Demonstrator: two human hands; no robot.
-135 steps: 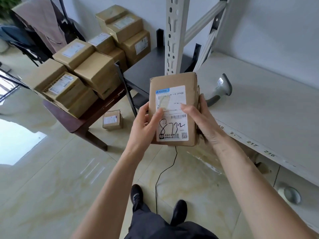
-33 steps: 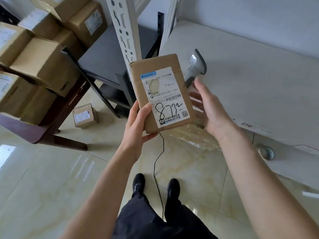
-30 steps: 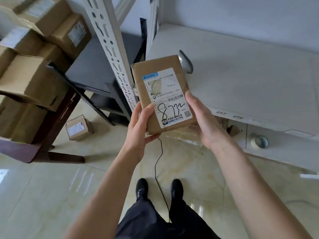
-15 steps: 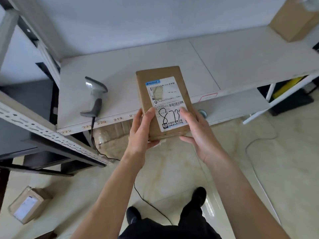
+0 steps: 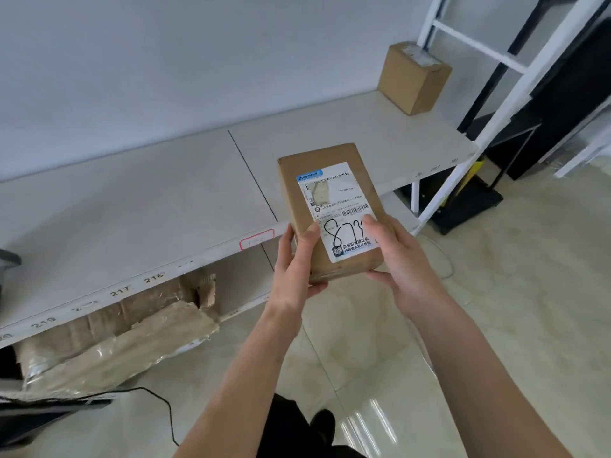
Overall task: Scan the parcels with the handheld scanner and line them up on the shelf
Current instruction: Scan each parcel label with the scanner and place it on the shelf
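Both hands on labelled cardboard parcel (image 5: 330, 209), held over front edge of white shelf (image 5: 139, 206). Left hand (image 5: 296, 259) grips left side, right hand (image 5: 393, 256) clasps lower right, thumb on label. Another parcel (image 5: 413, 81) upright, far right end of shelf.

The view swings rightward along the shelf (image 5: 139, 206), so the handheld scanner (image 5: 8, 262), earlier beside the parcel (image 5: 330, 206), now shows only as a dark sliver at the left edge, and a second box (image 5: 413, 79) standing at the far right end of the shelf comes into view. The stacked cartons and the table that held them leave the view. The right hand (image 5: 393, 256), open and apart from the parcel about a second ago, now grips its lower right side with the thumb across the handwritten number, opposite the left hand (image 5: 297, 259).
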